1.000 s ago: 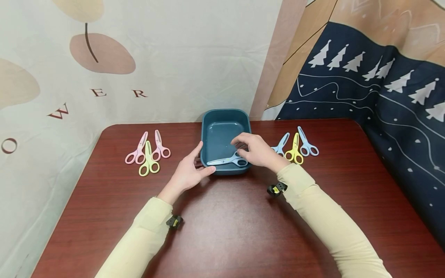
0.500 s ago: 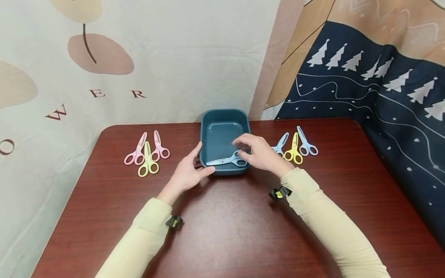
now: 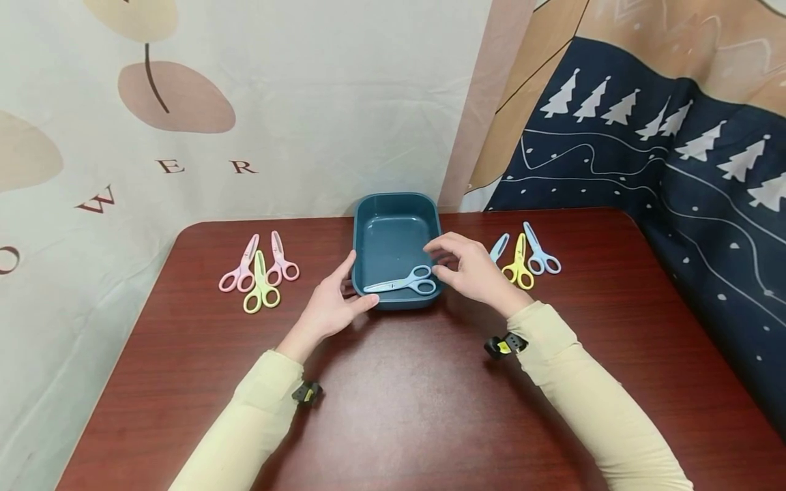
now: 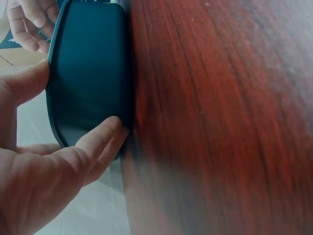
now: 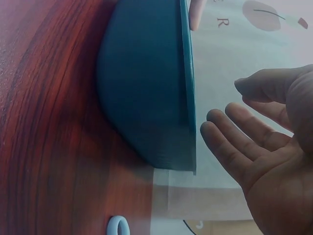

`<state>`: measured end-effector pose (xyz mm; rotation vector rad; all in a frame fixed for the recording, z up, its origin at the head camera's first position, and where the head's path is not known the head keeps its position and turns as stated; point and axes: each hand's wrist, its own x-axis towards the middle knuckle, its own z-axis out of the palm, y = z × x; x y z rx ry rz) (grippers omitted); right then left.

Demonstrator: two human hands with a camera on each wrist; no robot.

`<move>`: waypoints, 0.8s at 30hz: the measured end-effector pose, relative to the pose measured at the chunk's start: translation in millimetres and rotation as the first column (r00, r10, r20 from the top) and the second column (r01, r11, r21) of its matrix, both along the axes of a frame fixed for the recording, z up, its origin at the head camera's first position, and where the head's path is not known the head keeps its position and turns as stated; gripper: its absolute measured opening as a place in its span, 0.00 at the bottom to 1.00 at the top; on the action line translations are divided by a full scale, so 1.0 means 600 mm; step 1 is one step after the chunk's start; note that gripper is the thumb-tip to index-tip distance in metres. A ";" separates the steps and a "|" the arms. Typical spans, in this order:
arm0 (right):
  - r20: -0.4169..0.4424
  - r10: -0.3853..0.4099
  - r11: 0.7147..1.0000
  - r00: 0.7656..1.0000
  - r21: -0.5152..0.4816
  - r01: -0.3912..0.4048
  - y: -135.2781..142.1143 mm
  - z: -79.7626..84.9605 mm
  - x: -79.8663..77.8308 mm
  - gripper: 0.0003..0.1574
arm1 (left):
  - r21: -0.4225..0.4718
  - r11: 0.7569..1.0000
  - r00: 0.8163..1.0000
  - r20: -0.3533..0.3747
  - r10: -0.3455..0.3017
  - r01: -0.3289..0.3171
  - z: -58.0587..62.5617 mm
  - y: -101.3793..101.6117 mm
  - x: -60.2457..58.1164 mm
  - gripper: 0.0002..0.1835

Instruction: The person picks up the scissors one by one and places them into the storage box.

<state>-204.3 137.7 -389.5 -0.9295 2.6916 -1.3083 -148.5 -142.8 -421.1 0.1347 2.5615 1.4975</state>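
A dark teal plastic box (image 3: 396, 239) stands near the table's back edge. In it, by the front wall, lies one pair of light blue scissors (image 3: 407, 281), closed, blades to the left. My left hand (image 3: 331, 303) rests on the box's front left corner. In the left wrist view the thumb (image 4: 36, 78) touches the rim and fairly straight fingers (image 4: 100, 142) lie against the outer wall. My right hand (image 3: 469, 269) hovers at the right rim, just right of the scissors' handles. The right wrist view shows its fingers (image 5: 234, 152) spread loosely, holding nothing, apart from the box.
Left of the box lie two pink scissors (image 3: 247, 259) and a yellow-green pair (image 3: 260, 276). On the right are yellow scissors (image 3: 520, 258), blue scissors (image 3: 535, 247) and another blue pair (image 3: 500, 247) partly behind my right hand. A cloth backdrop (image 3: 344, 136) hangs behind the reddish-brown table (image 3: 399, 395).
My right hand has drawn back to the right from the blue scissors' handles, which now show fully. The scissors lie still in the box. My left hand stays on the corner.
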 end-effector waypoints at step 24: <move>0.047 -0.090 0.996 0.995 -0.024 0.091 0.046 -0.002 0.005 0.24 | 0.007 1.000 1.000 0.006 0.003 -0.003 0.002 0.001 0.000 0.52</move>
